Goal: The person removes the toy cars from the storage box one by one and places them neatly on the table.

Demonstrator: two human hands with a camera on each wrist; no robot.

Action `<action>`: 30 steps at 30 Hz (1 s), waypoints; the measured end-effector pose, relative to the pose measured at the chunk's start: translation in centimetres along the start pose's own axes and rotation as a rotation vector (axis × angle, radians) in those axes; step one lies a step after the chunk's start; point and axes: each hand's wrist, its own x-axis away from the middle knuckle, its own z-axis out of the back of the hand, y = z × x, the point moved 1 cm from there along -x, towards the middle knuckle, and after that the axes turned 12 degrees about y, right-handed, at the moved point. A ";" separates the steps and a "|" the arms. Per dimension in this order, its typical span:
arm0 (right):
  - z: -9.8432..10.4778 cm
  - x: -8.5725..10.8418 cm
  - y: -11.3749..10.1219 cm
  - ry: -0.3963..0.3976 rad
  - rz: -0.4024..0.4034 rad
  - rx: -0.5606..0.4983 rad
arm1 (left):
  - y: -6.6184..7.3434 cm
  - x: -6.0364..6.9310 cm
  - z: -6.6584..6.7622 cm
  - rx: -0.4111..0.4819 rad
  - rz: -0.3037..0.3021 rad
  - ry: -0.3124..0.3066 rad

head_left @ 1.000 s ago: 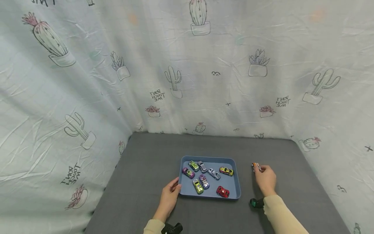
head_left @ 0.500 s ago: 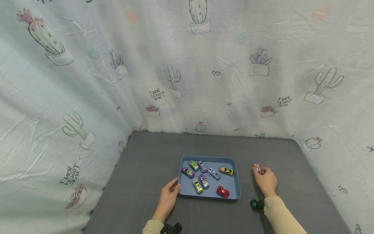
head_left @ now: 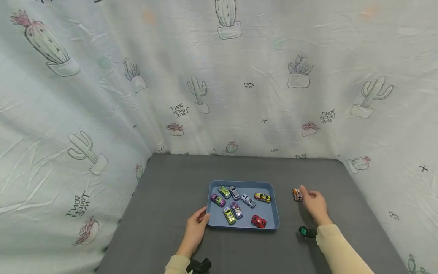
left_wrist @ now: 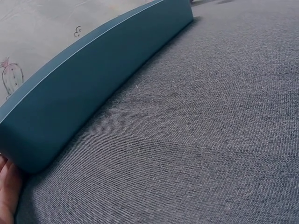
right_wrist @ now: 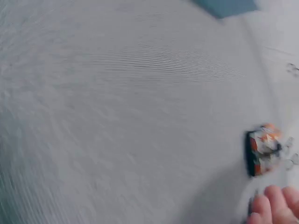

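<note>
In the head view a shallow blue tray (head_left: pixel 242 227) holds several toy cars, among them a red toy car (head_left: pixel 258 221) and a yellow toy car (head_left: pixel 262 197). My left hand (head_left: pixel 194 230) grips the tray's left wall near the front corner, thumb at the rim and fingers outside; in the left wrist view its fingers (left_wrist: pixel 8 186) meet the tray's outer corner. Right of the tray, an orange-and-white toy car (head_left: pixel 297 195) sits on the grey cloth. My right hand (head_left: pixel 315 205) is just right of this car. The right wrist view, blurred, shows a gap between fingers and car (right_wrist: pixel 264 149).
Grey cloth (head_left: pixel 178 182) covers the table. A pale curtain printed with cacti (head_left: pixel 260 102) hangs behind and at both sides. Each wrist wears a black device (head_left: pixel 307 232).
My right hand has let go of the orange-and-white toy car and shifted slightly right, leaving the car on the cloth. The left hand stays at the tray; the head view has turned slightly.
</note>
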 end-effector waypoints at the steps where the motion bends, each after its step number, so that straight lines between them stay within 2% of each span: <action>1: 0.5 -0.1 0.0 0.008 0.002 -0.006 | 0.0 0.0 0.0 -0.006 -0.002 0.001; 5: 1.6 0.0 -0.3 0.083 0.063 0.032 | -0.1 0.0 0.0 -0.015 0.000 0.006; 9: 1.6 1.0 -1.3 0.056 0.154 0.058 | -0.1 -0.1 0.1 -0.025 0.001 0.015; 13: 0.8 2.5 -2.6 0.024 0.230 0.054 | -0.2 -0.1 0.1 -0.037 0.000 0.013; 20: -1.0 5.0 -5.1 -0.010 0.312 0.014 | -0.4 0.0 -0.1 -0.039 0.009 0.016; 23: -1.9 6.0 -5.9 -0.028 0.360 0.029 | -0.3 -0.1 0.0 -0.027 0.012 0.009; 30: -3.8 7.9 -6.2 -0.036 0.551 0.085 | -0.3 -0.1 0.1 -0.007 -0.002 -0.013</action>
